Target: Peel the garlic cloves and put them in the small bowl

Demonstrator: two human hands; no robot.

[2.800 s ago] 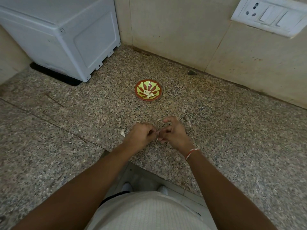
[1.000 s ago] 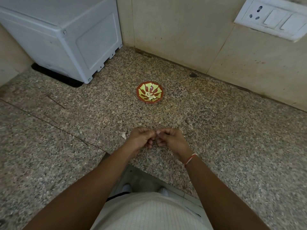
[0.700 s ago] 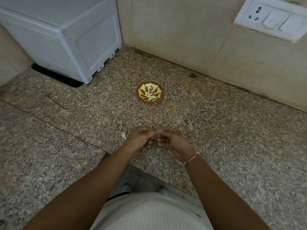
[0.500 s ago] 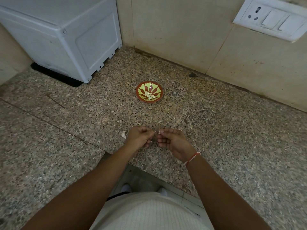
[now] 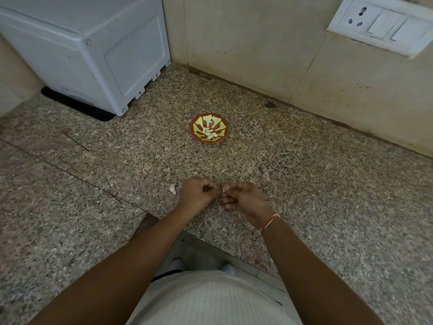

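On the speckled bench a garlic skin (image 5: 172,188) lies just left of the left hand (image 5: 198,198), whose curled fingers hold nothing I can see, the right hand (image 5: 243,198) pinches a garlic clove (image 5: 224,189), and the small bowl (image 5: 209,131) with peeled cloves (image 5: 210,134) stands beyond.

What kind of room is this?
Probably a home kitchen. There's a speckled granite counter against a tiled wall, a small bowl with peeled garlic cloves, and a wall socket nearby.
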